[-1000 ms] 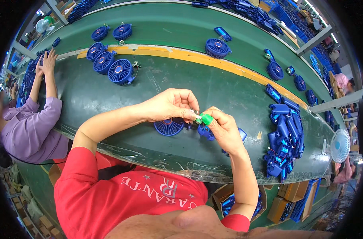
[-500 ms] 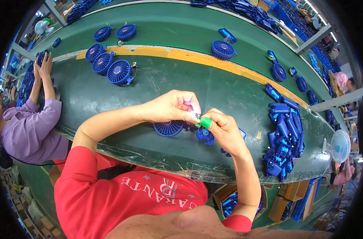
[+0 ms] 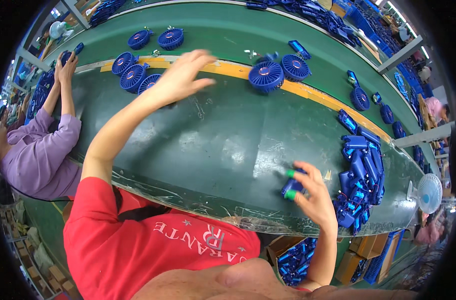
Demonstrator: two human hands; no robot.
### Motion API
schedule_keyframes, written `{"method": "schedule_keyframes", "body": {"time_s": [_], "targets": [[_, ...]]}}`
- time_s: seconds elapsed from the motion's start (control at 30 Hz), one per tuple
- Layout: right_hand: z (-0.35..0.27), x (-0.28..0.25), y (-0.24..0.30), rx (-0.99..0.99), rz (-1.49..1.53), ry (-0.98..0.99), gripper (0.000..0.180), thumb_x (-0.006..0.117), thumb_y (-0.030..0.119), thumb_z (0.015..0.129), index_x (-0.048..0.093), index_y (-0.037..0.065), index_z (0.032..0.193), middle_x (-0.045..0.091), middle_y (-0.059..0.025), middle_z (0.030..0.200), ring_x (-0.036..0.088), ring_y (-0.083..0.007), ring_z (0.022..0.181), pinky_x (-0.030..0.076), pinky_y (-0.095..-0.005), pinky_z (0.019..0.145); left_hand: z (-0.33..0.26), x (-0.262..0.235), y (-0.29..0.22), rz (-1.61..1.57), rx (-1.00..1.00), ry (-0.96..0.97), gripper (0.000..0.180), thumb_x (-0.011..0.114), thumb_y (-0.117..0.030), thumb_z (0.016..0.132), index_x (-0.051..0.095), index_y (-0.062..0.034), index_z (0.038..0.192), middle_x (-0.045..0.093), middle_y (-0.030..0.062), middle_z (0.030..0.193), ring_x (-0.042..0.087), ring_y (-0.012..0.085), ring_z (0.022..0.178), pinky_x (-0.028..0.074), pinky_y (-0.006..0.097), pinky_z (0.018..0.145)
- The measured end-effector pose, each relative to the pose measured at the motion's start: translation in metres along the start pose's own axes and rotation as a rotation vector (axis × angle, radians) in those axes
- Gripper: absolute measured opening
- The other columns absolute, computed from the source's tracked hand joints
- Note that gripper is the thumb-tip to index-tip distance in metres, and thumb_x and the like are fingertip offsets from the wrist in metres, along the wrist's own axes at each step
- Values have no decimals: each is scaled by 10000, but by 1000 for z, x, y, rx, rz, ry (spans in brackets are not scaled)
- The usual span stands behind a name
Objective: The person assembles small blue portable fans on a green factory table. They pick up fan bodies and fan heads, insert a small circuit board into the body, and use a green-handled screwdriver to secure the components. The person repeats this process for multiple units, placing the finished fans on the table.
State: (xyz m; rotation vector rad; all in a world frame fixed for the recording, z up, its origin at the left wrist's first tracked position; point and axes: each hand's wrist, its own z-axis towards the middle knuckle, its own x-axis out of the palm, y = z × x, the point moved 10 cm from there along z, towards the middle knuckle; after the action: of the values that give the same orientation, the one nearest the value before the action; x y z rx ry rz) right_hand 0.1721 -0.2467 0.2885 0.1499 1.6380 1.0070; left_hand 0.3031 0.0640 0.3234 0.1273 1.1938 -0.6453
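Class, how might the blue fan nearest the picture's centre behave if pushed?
The blue fan rests grille-up, so it would probably slide rather than roll. It looks like slotted plastic, so it's likely stiff and fairly light.

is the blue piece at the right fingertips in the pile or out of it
Out. The blue piece is by the right hand, left of the pile, with green table showing between.

Table (image 3: 218,185): casing heap (image 3: 360,172) at right, single casing (image 3: 291,189) to its left, fans (image 3: 133,78) far left; box (image 3: 282,245) past near edge.
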Motion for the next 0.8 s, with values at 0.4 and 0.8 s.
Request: {"method": "schedule_keyframes", "body": {"time_s": [0.4,0.8], "targets": [[31,15,-11,-39,-456,-293,499,764,191,709,597,82,1166,552,-110,1103,498,-304,1092,375,-445,940,-37,47,13,152,-3,165,325,612,-14,771,584,-26,1094,591,164,981,572,363,947,463,453,814],[17,-3,-43,182,-369,-128,609,780,136,703,531,-17,1236,554,-178,1123,540,-353,1031,438,-431,901,-40,62,-52,-186,56,249,326,567,23,819,570,-27,1142,570,130,1051,570,315,980,448,397,837]]}}
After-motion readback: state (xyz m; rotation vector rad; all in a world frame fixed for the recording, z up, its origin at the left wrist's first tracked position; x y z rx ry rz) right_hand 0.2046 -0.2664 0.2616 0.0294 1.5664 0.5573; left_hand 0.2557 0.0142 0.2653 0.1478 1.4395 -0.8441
